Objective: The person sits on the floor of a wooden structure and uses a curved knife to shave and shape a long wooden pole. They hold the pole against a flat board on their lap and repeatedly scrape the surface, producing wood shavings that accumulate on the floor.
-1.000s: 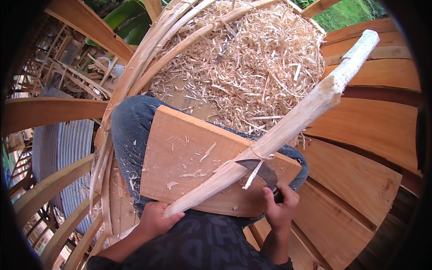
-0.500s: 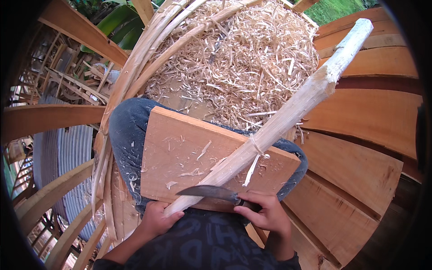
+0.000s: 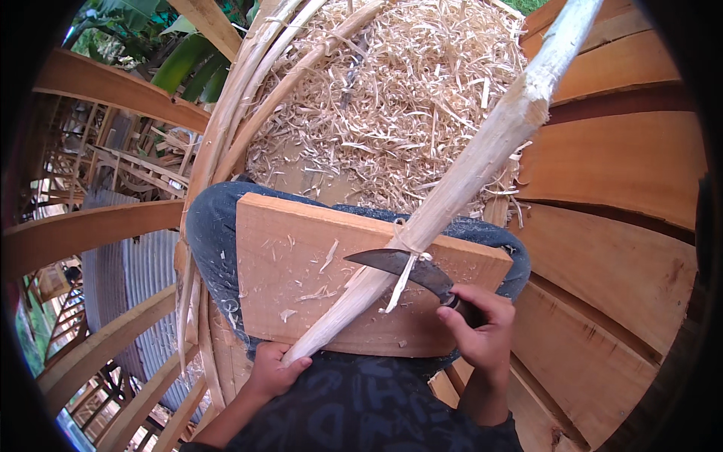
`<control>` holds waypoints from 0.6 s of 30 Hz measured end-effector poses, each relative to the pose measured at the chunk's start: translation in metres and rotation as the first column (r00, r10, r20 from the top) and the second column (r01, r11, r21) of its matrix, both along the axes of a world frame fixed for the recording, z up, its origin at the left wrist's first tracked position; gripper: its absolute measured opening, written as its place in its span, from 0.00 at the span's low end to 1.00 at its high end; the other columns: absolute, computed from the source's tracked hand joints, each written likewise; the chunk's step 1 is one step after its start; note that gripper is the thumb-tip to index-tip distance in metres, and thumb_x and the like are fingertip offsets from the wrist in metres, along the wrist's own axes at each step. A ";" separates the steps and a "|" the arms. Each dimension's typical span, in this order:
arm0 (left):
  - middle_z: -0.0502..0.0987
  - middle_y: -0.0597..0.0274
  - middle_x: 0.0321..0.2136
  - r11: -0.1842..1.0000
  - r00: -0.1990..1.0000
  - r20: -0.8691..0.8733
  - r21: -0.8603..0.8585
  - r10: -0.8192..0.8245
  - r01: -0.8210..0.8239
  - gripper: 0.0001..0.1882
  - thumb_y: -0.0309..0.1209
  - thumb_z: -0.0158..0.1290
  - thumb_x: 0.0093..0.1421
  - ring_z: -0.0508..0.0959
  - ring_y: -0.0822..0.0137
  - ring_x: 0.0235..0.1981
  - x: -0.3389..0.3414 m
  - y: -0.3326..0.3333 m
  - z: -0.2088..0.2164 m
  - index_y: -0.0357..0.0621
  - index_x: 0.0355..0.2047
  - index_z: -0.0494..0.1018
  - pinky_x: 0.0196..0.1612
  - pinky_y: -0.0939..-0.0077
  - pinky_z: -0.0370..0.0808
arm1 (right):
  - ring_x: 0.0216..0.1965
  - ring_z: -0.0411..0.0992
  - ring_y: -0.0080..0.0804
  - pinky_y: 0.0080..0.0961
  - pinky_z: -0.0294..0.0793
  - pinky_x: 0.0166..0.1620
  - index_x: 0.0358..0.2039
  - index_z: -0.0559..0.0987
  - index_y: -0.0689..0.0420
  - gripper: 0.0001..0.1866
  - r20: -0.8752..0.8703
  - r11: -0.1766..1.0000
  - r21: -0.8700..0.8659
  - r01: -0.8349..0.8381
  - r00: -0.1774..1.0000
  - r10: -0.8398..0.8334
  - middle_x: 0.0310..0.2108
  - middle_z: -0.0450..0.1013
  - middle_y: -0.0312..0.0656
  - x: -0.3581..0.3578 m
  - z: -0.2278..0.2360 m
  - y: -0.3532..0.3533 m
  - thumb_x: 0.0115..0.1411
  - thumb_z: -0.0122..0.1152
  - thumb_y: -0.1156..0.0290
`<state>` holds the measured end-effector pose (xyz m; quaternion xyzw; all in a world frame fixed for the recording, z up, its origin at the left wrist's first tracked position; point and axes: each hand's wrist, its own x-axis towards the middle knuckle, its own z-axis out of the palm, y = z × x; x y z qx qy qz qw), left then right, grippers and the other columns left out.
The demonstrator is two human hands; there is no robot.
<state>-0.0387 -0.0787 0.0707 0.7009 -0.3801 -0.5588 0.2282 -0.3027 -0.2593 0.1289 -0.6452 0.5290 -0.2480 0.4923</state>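
So, right hand (image 3: 486, 325) snug around knife (image 3: 431, 278), left hand (image 3: 274, 372) around pole (image 3: 452, 192)

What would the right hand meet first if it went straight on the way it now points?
Probably the pale strip hanging at the pole, then the pole; the knife in the right hand overlaps both, but depth is unclear.

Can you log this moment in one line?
left hand: holds wooden pole, near end | right hand: holds curved knife, blade over pole | board: across legs | shavings: heaped beyond
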 end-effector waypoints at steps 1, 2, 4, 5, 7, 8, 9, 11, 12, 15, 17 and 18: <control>0.65 0.54 0.07 1.000 1.000 0.002 -0.003 -0.003 0.003 0.23 0.44 0.57 0.47 0.67 0.66 0.09 0.000 0.000 -0.001 0.33 0.13 0.70 0.17 0.73 0.64 | 0.23 0.73 0.27 0.18 0.69 0.27 0.32 0.77 0.65 0.13 0.012 0.999 -0.009 -0.032 0.999 0.032 0.24 0.75 0.45 0.002 -0.003 0.001 0.44 0.66 0.75; 0.64 0.54 0.07 1.000 1.000 0.004 -0.005 -0.006 0.006 0.23 0.44 0.57 0.47 0.66 0.66 0.09 0.001 0.001 -0.002 0.33 0.13 0.69 0.17 0.73 0.63 | 0.23 0.73 0.28 0.19 0.69 0.27 0.32 0.77 0.64 0.13 0.024 0.977 0.105 -0.187 0.982 0.185 0.24 0.75 0.45 0.004 0.004 0.000 0.45 0.66 0.74; 0.63 0.56 0.06 1.000 1.000 0.010 0.001 -0.019 0.019 0.23 0.44 0.57 0.47 0.65 0.68 0.09 0.002 0.000 0.000 0.33 0.12 0.69 0.16 0.74 0.63 | 0.22 0.73 0.28 0.19 0.69 0.26 0.32 0.78 0.63 0.12 0.064 0.908 0.225 -0.352 0.936 0.347 0.25 0.75 0.45 0.004 0.005 0.000 0.45 0.66 0.74; 0.63 0.56 0.06 1.000 0.999 0.016 0.007 -0.029 0.029 0.23 0.44 0.57 0.47 0.64 0.69 0.09 0.001 -0.002 0.003 0.33 0.12 0.68 0.16 0.74 0.62 | 0.22 0.73 0.28 0.19 0.69 0.26 0.32 0.78 0.62 0.12 0.058 0.919 0.210 -0.333 0.943 0.328 0.25 0.75 0.45 0.004 0.006 0.000 0.45 0.65 0.74; 0.62 0.58 0.06 1.000 1.000 0.018 0.006 0.003 -0.003 0.24 0.44 0.57 0.47 0.63 0.71 0.09 -0.003 -0.001 0.006 0.34 0.12 0.68 0.16 0.74 0.62 | 0.22 0.73 0.29 0.19 0.69 0.26 0.32 0.78 0.62 0.12 -0.018 0.998 0.062 0.026 1.000 -0.025 0.25 0.74 0.46 -0.007 0.008 -0.008 0.46 0.65 0.73; 0.61 0.58 0.06 0.999 0.999 0.011 -0.005 0.039 -0.039 0.24 0.45 0.57 0.47 0.63 0.72 0.10 -0.005 0.001 0.003 0.34 0.11 0.67 0.16 0.74 0.61 | 0.21 0.72 0.31 0.20 0.70 0.26 0.32 0.78 0.62 0.12 -0.007 0.998 0.058 0.037 0.999 -0.036 0.24 0.74 0.46 -0.007 0.007 -0.011 0.46 0.65 0.73; 0.61 0.59 0.06 0.997 0.998 0.005 -0.022 0.068 -0.068 0.25 0.45 0.56 0.47 0.62 0.72 0.10 -0.005 0.001 -0.001 0.34 0.11 0.67 0.16 0.75 0.61 | 0.20 0.72 0.31 0.20 0.70 0.26 0.32 0.78 0.62 0.12 0.005 0.996 0.080 -0.028 1.000 0.027 0.24 0.74 0.46 -0.005 0.007 -0.010 0.46 0.65 0.73; 0.61 0.59 0.06 0.999 0.999 -0.005 -0.023 0.040 -0.040 0.25 0.45 0.56 0.48 0.62 0.72 0.10 -0.002 0.006 -0.007 0.34 0.11 0.67 0.17 0.75 0.61 | 0.20 0.72 0.32 0.21 0.70 0.26 0.32 0.78 0.63 0.12 0.035 0.980 0.120 -0.158 0.987 0.155 0.23 0.74 0.47 0.003 0.008 -0.005 0.46 0.65 0.73; 0.61 0.59 0.06 0.999 1.000 -0.012 -0.022 0.027 -0.027 0.25 0.45 0.56 0.48 0.62 0.72 0.10 0.000 0.007 -0.007 0.34 0.11 0.67 0.17 0.75 0.61 | 0.20 0.73 0.32 0.22 0.70 0.26 0.33 0.77 0.63 0.12 0.090 0.906 0.197 -0.374 0.927 0.363 0.22 0.74 0.47 0.002 0.004 -0.002 0.46 0.65 0.73; 0.62 0.61 0.06 0.999 0.999 0.000 -0.009 0.047 -0.047 0.25 0.46 0.56 0.48 0.62 0.73 0.11 -0.004 0.007 -0.001 0.34 0.12 0.67 0.17 0.75 0.61 | 0.22 0.74 0.29 0.21 0.71 0.28 0.32 0.78 0.64 0.12 0.053 0.986 0.163 0.029 0.998 -0.038 0.23 0.75 0.46 0.001 0.007 -0.001 0.45 0.65 0.75; 0.62 0.62 0.07 0.999 0.999 0.013 -0.017 0.041 -0.041 0.25 0.46 0.56 0.49 0.62 0.74 0.11 -0.004 0.006 0.001 0.33 0.13 0.68 0.18 0.75 0.62 | 0.23 0.74 0.28 0.20 0.71 0.29 0.31 0.78 0.64 0.12 -0.001 0.990 0.114 0.080 0.997 -0.080 0.23 0.75 0.45 -0.007 0.013 -0.015 0.43 0.65 0.76; 0.62 0.61 0.07 0.998 0.998 0.002 -0.025 0.062 -0.062 0.25 0.47 0.56 0.49 0.63 0.74 0.12 -0.005 0.004 0.000 0.33 0.13 0.68 0.18 0.76 0.62 | 0.23 0.74 0.29 0.20 0.71 0.28 0.31 0.78 0.64 0.12 0.019 0.995 0.046 0.086 0.996 -0.087 0.22 0.74 0.45 -0.003 0.006 -0.011 0.43 0.66 0.76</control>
